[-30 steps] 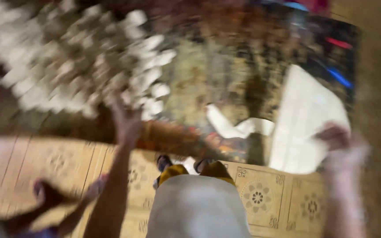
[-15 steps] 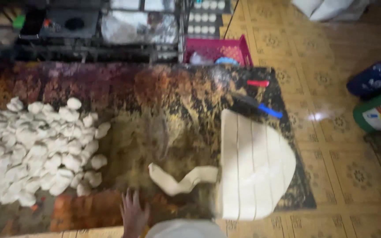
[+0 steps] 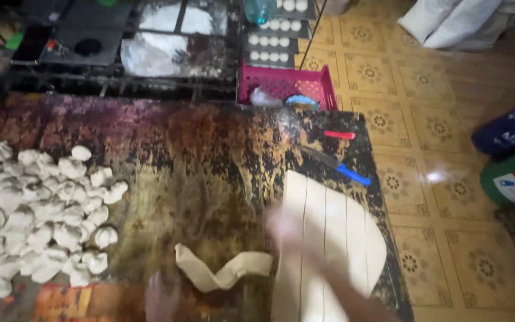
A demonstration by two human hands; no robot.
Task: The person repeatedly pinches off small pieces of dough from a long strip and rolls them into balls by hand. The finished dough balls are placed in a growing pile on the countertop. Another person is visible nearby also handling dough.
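The location is a small food-preparation workspace, consistent with a home bakery or dough kitchen. A dark, worn tabletop [image 3: 210,155] carries a large heap of white dough pieces [image 3: 37,220], a flat dough sheet scored into strips [image 3: 335,238] and a loose cut strip [image 3: 222,271]. A blue-handled knife [image 3: 336,166] lies near the sheet. Trays of eggs [image 3: 278,30] and a pink plastic crate [image 3: 287,86] stand beyond the tabletop. The floor is patterned yellow tile [image 3: 424,119], with white sacks [image 3: 454,21] stored on it.
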